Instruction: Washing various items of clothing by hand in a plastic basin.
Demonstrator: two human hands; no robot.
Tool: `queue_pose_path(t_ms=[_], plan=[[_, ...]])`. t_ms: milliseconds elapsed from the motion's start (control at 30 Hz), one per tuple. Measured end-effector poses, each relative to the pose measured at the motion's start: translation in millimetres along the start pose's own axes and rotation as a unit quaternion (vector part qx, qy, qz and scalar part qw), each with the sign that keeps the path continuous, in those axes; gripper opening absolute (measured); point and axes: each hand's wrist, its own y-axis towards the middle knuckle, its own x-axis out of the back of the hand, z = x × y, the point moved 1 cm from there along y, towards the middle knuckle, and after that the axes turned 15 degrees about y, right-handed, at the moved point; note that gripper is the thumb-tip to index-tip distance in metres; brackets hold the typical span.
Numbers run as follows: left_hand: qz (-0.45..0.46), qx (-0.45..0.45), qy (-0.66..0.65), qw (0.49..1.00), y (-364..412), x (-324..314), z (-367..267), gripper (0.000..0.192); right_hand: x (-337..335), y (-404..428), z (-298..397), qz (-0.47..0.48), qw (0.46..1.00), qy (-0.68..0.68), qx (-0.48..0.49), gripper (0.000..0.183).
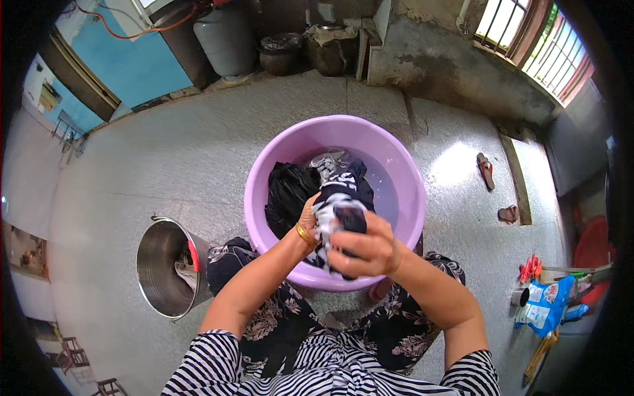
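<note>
A purple plastic basin holding water stands between my knees. My left hand, with a gold bracelet at the wrist, grips a bunched black-and-white patterned garment above the basin's near part. On the near right side of the same cloth, my right hand is blurred, its fingers curled over the fabric; how firmly it holds is hard to see. Black cloth lies at the basin's left, and grey-white patterned cloth sits in the water farther back.
A metal bucket with a red handle grip and some cloth inside stands at left. Sandals lie on the floor at right, beyond a blue-and-white bag. A grey gas cylinder and lidded pots stand along the far wall.
</note>
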Motion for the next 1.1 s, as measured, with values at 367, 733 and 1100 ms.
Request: queue_pose_path(t_ms=[367, 733, 1100], plan=[[-0.081, -0.180, 0.023, 0.980, -4.6, -52.0, -38.3, 0.052, 15.2, -14.0, -23.6, -0.458, 0.804, 0.210, -0.315, 0.020], [-0.139, -0.413, 0.556, 0.708, -1.2, -88.1, -43.1, 0.035, -3.4, -67.2, -77.3, -0.507, 0.297, 0.572, -0.573, 0.016], [0.046, -0.424, 0.809, 0.405, -13.1, -100.3, 12.0, 0.022, -27.9, -101.5, -98.6, -0.194, 0.380, 0.526, -0.735, 0.017]])
